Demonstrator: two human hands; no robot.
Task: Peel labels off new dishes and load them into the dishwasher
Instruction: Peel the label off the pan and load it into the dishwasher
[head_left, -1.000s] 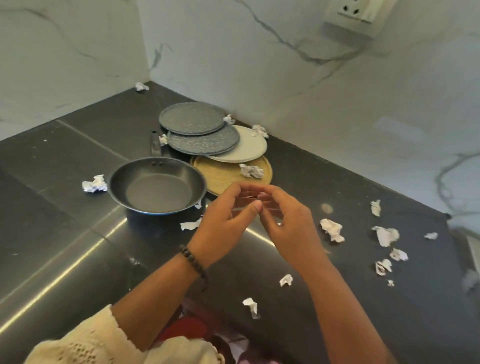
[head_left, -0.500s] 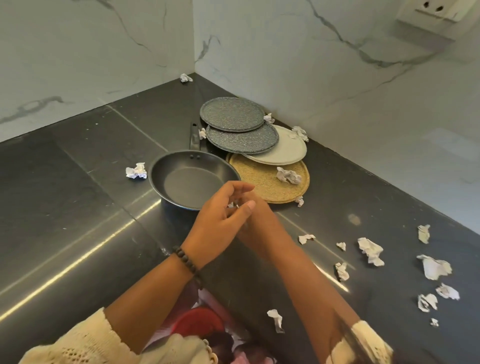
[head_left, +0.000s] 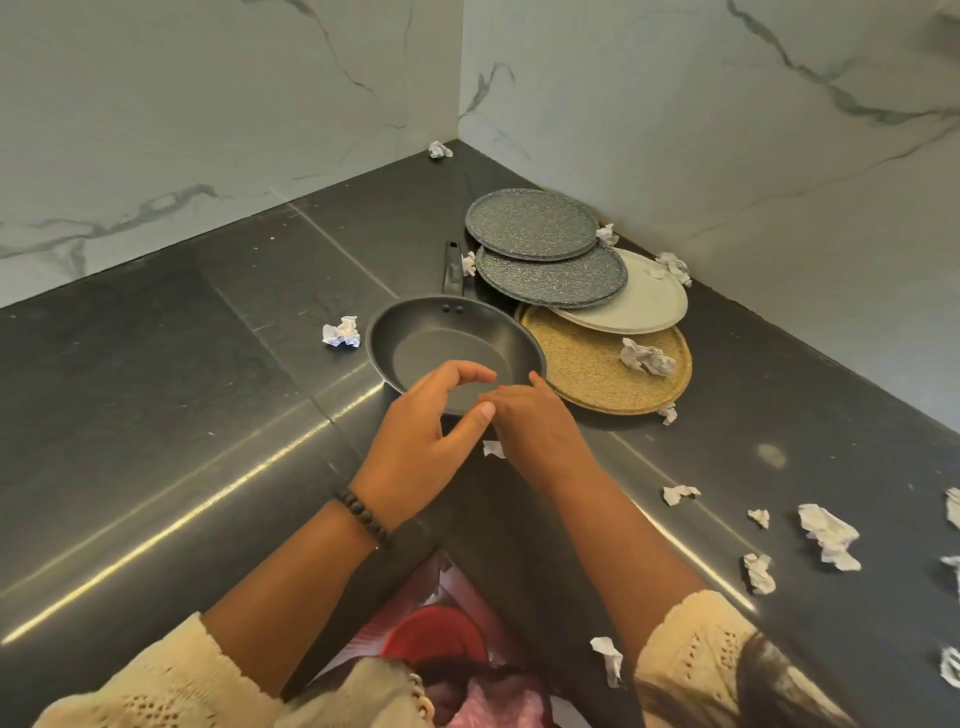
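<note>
A home kitchen. A dark stone worktop (head_left: 156, 415) runs into a corner between two white marble-veined walls (head_left: 727, 130). Near that corner lie cookware and tableware: a black pan (head_left: 441, 338) and four overlapping round plates (head_left: 571, 280), two speckled grey, one pale, one tan. Crumpled paper scraps (head_left: 828, 535) are scattered along the worktop's right side and around the plates.

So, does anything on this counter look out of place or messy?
Yes. Crumpled paper scraps lie scattered over the dark counter, and one scrap sits on the tan plate. The plates are fanned out unevenly, not stacked squarely. Nothing looks damaged.
</note>
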